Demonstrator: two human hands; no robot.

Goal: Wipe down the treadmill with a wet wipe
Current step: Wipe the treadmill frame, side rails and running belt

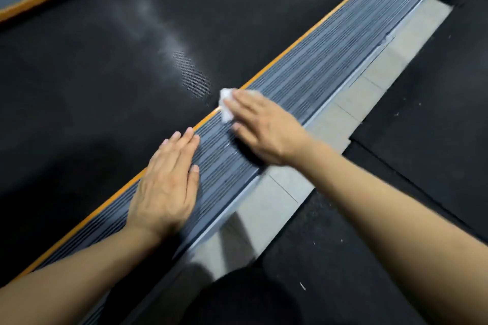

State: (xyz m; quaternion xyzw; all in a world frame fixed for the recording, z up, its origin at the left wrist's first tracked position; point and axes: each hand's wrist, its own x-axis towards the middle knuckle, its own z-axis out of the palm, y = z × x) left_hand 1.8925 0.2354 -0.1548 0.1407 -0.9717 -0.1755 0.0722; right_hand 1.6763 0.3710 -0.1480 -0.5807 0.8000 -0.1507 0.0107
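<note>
Two hands, one wet wipe (226,105), one treadmill side rail (330,60) we're on. Our right hand (264,126) lies flat, fingers straight, pressing the crumpled white wipe onto the ribbed grey rail; it pokes out past our fingertips by the orange edge strip (290,46). Our left hand (169,182) rests flat on the rail nearer us, holding nothing.

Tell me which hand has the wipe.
The right hand presses the white wipe onto the ribbed side rail. The left hand lies flat on the rail, with nothing under it.
</note>
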